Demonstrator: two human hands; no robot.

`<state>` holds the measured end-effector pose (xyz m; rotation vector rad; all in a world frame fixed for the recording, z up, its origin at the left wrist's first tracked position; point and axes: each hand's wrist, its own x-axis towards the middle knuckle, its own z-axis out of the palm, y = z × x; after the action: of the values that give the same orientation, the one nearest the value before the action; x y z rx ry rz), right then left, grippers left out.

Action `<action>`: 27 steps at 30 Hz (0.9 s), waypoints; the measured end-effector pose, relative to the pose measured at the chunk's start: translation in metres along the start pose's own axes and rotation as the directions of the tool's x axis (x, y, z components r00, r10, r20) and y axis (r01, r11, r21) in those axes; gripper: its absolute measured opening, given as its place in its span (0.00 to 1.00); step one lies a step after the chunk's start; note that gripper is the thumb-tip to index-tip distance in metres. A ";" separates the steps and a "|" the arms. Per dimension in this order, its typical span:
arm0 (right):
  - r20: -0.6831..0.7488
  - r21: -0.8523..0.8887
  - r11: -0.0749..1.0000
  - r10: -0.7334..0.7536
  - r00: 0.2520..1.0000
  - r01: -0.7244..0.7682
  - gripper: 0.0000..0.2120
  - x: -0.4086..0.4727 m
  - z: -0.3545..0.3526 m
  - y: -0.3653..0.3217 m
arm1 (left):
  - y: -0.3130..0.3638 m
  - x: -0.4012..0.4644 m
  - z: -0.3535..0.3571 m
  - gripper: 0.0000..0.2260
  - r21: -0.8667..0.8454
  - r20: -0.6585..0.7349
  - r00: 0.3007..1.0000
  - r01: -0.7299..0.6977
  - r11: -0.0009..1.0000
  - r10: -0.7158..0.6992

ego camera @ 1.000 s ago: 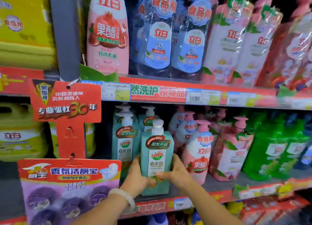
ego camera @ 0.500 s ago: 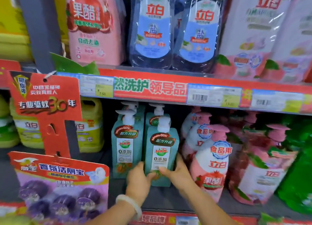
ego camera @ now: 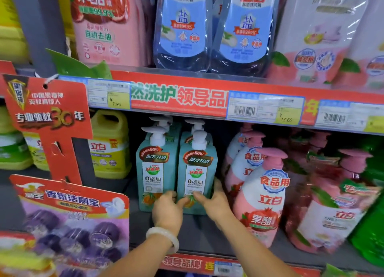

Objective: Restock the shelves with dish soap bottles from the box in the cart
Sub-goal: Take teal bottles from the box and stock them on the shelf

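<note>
Both hands held the base of a teal soap bottle (ego camera: pixel 197 172) standing upright on the shelf (ego camera: pixel 199 233). The left hand (ego camera: pixel 167 211) had its fingers curled against the bottle's lower left edge, thumb pressed on the front; a pale bracelet (ego camera: pixel 164 238) circled that wrist. The right hand (ego camera: pixel 216 204) wrapped its fingers round the bottle's right side, thumb on the front label. A second teal bottle (ego camera: pixel 155 168) stood touching it on the left, with more behind. Pink pump bottles (ego camera: pixel 264 193) stood just right, yellow jugs (ego camera: pixel 110 147) farther left.
</note>
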<state>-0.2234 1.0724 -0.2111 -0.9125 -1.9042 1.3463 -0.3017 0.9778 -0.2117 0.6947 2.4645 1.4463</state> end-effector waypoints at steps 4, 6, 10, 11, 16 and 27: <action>-0.009 -0.039 0.999 0.001 1.000 -0.002 0.32 0.001 0.002 -0.001 | -0.003 0.003 0.000 0.15 -0.015 -0.006 0.999 0.034 0.999 -0.034; -0.014 -0.047 0.999 0.005 1.000 -0.005 0.32 0.002 0.002 0.000 | -0.003 0.004 0.000 0.14 -0.013 -0.012 0.999 0.031 0.999 -0.032; -0.012 -0.064 0.998 0.000 1.000 -0.001 0.31 0.001 0.001 0.000 | -0.004 0.003 0.001 0.15 -0.001 -0.023 1.000 0.015 1.000 -0.015; -0.015 -0.067 0.998 -0.002 1.000 0.001 0.31 0.000 0.001 0.000 | -0.005 0.003 0.001 0.15 0.001 -0.022 1.000 0.012 1.000 -0.012; -0.029 -0.130 0.992 -0.009 1.000 0.005 0.33 -0.007 0.004 0.012 | -0.007 0.001 0.002 0.13 0.015 -0.031 0.999 0.013 1.000 -0.013; -0.056 -0.322 0.946 0.016 0.998 -0.033 0.30 -0.058 0.017 0.027 | -0.034 -0.037 0.003 0.24 0.049 0.075 0.986 -0.153 0.987 0.149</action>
<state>-0.1994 1.0227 -0.2469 -1.1210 -2.1157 1.0269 -0.2781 0.9477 -0.2444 0.9466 2.4517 1.3819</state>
